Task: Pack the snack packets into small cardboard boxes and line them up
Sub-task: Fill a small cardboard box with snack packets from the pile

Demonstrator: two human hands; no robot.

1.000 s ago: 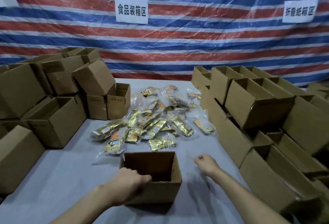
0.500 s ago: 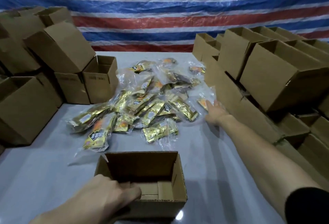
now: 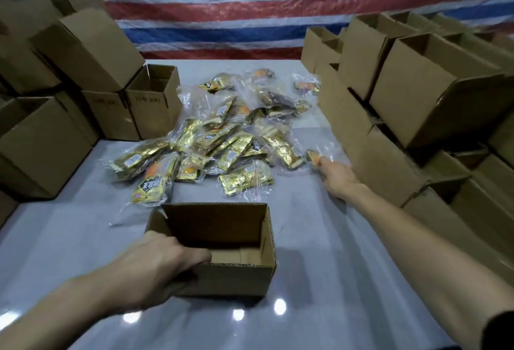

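**Box gripped, packet pinched**

My left hand (image 3: 164, 263) grips the open box (image 3: 236, 277) by its near-left rim, fingers curled inside. Packets (image 3: 222, 141) lie heaped on the table (image 3: 333, 266) just beyond. My right hand (image 3: 336, 176) pinches one packet (image 3: 313, 156) at the heap's right edge.

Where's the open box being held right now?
Head view, lower centre: the open box stands on the grey table, just this side of the snack packets, the left hand gripping its near-left corner.
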